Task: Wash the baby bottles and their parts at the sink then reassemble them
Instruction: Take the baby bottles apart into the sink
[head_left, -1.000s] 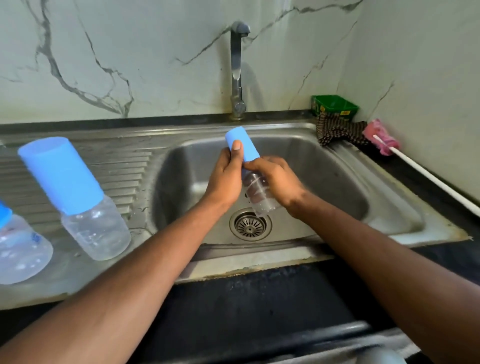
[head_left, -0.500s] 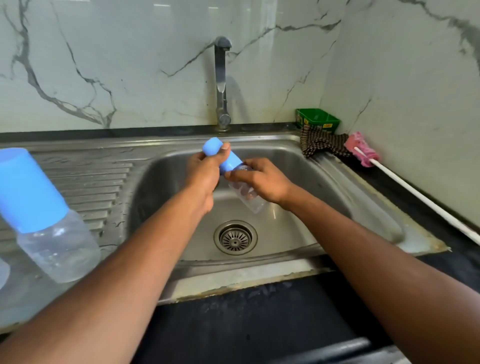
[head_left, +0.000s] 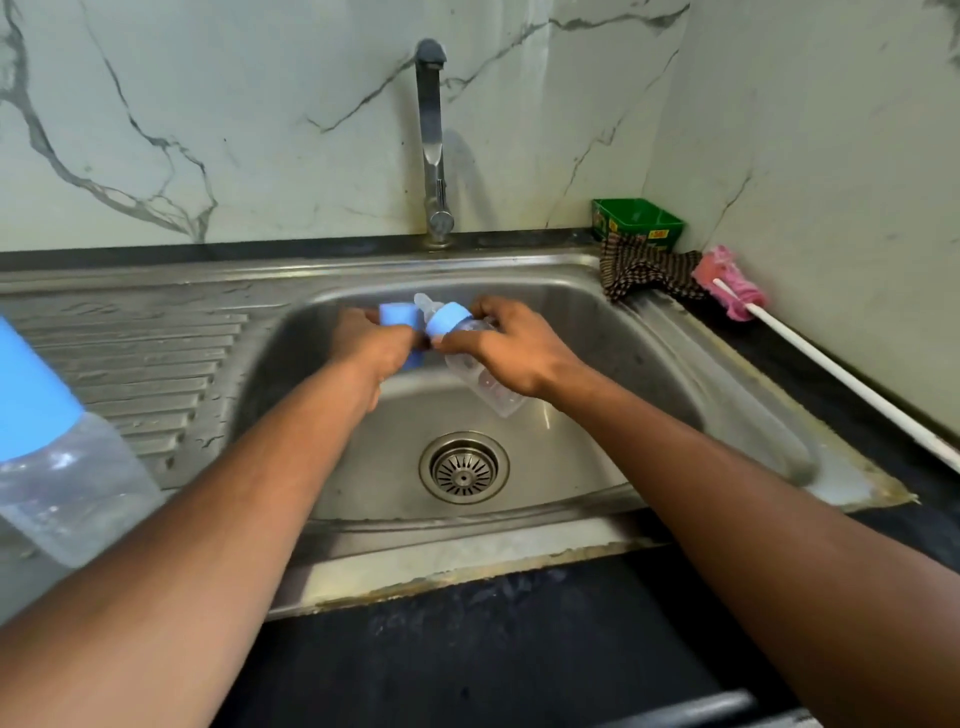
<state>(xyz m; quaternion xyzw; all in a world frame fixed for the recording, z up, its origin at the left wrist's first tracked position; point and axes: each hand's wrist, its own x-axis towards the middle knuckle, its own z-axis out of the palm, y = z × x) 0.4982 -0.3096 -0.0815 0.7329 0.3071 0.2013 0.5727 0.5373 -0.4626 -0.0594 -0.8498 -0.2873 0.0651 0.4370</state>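
A marble-walled corner holds a steel sink (head_left: 675, 332). Over its basin, the right hand (head_left: 511, 348) curls round a small clear baby bottle (head_left: 480, 371), tilted, teat toward the far left. The left hand (head_left: 371, 345) grips the blue cap (head_left: 397, 325), just beside the teat. The bottle looks light, stiff and probably wet-slippery, so it is best held round the body or blue collar.

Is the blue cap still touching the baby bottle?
Cannot tell. In the head view the blue cap is off the nipple, but the left hand hides its edge beside the baby bottle.
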